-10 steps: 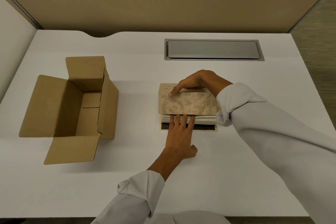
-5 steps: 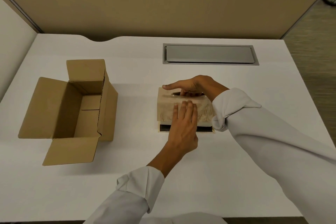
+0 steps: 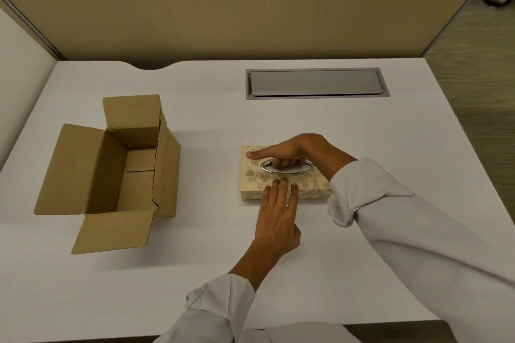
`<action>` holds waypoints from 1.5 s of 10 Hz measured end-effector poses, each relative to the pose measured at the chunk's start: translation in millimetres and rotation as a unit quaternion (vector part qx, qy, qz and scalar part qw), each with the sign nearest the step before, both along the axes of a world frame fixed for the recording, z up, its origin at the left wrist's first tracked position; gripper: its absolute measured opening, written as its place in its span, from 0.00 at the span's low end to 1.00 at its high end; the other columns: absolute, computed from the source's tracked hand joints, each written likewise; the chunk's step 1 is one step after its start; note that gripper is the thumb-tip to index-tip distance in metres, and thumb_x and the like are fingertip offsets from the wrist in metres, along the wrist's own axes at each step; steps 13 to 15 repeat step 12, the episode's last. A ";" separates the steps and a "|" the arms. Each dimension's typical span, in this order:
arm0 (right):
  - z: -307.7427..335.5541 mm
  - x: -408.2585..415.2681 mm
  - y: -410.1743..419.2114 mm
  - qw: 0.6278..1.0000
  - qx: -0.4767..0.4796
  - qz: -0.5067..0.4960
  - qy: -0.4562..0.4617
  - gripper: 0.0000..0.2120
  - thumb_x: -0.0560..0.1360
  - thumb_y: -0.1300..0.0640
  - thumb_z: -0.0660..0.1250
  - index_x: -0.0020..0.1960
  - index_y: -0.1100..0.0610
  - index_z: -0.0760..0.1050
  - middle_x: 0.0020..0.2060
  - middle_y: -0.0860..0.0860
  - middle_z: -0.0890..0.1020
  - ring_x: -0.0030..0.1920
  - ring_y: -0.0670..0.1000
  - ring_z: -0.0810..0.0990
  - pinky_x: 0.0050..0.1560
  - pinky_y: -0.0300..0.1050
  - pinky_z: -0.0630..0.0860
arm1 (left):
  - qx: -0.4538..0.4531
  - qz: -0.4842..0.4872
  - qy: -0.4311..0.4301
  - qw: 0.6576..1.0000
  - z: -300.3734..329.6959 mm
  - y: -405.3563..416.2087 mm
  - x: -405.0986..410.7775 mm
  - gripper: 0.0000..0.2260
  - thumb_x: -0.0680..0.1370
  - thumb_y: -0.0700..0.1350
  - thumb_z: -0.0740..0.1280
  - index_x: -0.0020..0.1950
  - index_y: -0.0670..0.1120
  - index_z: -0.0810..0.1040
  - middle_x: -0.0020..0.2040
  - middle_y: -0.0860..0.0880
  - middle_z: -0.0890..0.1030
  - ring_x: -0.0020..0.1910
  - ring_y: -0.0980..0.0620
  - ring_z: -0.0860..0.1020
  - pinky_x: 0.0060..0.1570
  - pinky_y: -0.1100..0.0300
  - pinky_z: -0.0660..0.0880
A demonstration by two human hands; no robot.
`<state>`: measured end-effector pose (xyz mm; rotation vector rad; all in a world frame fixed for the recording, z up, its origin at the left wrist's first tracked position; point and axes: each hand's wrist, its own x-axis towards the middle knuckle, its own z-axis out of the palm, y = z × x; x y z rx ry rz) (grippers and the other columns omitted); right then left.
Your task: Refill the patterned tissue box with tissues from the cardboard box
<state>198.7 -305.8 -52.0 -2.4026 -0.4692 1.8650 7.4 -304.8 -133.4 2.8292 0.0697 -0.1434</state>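
Note:
The patterned tissue box (image 3: 255, 178) lies flat on the white desk, beige with a floral print and a silver oval ring around its top slot. My right hand (image 3: 289, 152) rests on the box's top, thumb stretched left and fingers curled into the oval slot. My left hand (image 3: 277, 220) lies flat with its fingertips pressing on the near top edge of the box. The brown cardboard box (image 3: 92, 172) stands to the left with its flaps spread; its inside looks empty. No tissues show.
A grey metal cable hatch (image 3: 316, 83) is set flush in the desk (image 3: 348, 125) behind the tissue box. A tan partition wall runs along the back edge. The desk's right edge drops to carpeted floor.
The patterned cover has come down from tilted to flat, hiding the tissue stack and dark base. My left hand slid from the tissues up onto the cover's top.

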 end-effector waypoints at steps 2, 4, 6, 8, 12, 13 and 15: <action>-2.2 -26.7 -12.2 0.997 0.066 -0.004 -0.030 0.56 0.57 0.16 0.53 0.78 0.45 0.58 0.79 0.53 0.58 0.77 0.58 0.58 0.75 0.61 0.55 | -0.025 0.032 0.018 0.999 -2.3 -3.8 -6.4 0.43 0.61 0.49 0.76 0.74 0.45 0.65 0.76 0.37 0.63 0.75 0.33 0.60 0.73 0.41 0.53; -9.1 -45.2 -34.3 0.976 0.098 0.066 -0.185 0.48 0.64 0.18 0.44 0.63 0.50 0.79 0.63 0.55 0.80 0.60 0.56 0.78 0.64 0.55 0.72 | -0.006 0.010 0.038 0.999 -0.3 0.4 -3.8 0.47 0.63 0.51 0.73 0.78 0.47 0.56 0.80 0.39 0.53 0.78 0.35 0.48 0.73 0.42 0.41; -23.4 -60.3 -95.8 0.840 0.296 -0.049 -0.452 0.15 0.73 0.41 0.67 0.51 0.50 0.84 0.46 0.46 0.87 0.46 0.46 0.84 0.47 0.41 0.79 | 0.005 -0.010 0.040 0.999 1.7 4.4 -4.8 0.48 0.65 0.51 0.73 0.79 0.47 0.51 0.80 0.39 0.51 0.78 0.36 0.45 0.73 0.44 0.38; -75.7 -99.5 -147.2 0.799 0.220 -0.055 -0.557 0.39 0.72 0.40 0.68 0.75 0.62 0.64 0.75 0.59 0.67 0.75 0.57 0.64 0.71 0.59 0.66 | -0.024 -0.006 0.031 0.999 9.3 13.0 -3.2 0.45 0.64 0.50 0.71 0.76 0.41 0.56 0.79 0.40 0.55 0.78 0.39 0.50 0.76 0.46 0.48; -85.8 -103.9 -148.7 0.848 0.097 0.057 -0.518 0.46 0.75 0.30 0.47 0.80 0.62 0.44 0.80 0.57 0.46 0.79 0.54 0.41 0.76 0.65 0.45 | -0.118 -0.012 0.001 0.993 33.1 49.9 3.7 0.31 0.64 0.52 0.71 0.66 0.45 0.75 0.69 0.47 0.75 0.66 0.47 0.71 0.55 0.52 0.75; -85.8 -103.9 -148.7 0.848 0.097 0.057 -0.518 0.46 0.75 0.30 0.47 0.80 0.62 0.44 0.80 0.57 0.46 0.79 0.54 0.41 0.76 0.65 0.45 | -0.118 -0.012 0.001 0.993 33.1 49.9 3.7 0.31 0.64 0.52 0.71 0.66 0.45 0.75 0.69 0.47 0.75 0.66 0.47 0.71 0.55 0.52 0.75; -85.8 -103.9 -148.7 0.848 0.097 0.057 -0.518 0.46 0.75 0.30 0.47 0.80 0.62 0.44 0.80 0.57 0.46 0.79 0.54 0.41 0.76 0.65 0.45 | -0.118 -0.012 0.001 0.993 33.1 49.9 3.7 0.31 0.64 0.52 0.71 0.66 0.45 0.75 0.69 0.47 0.75 0.66 0.47 0.71 0.55 0.52 0.75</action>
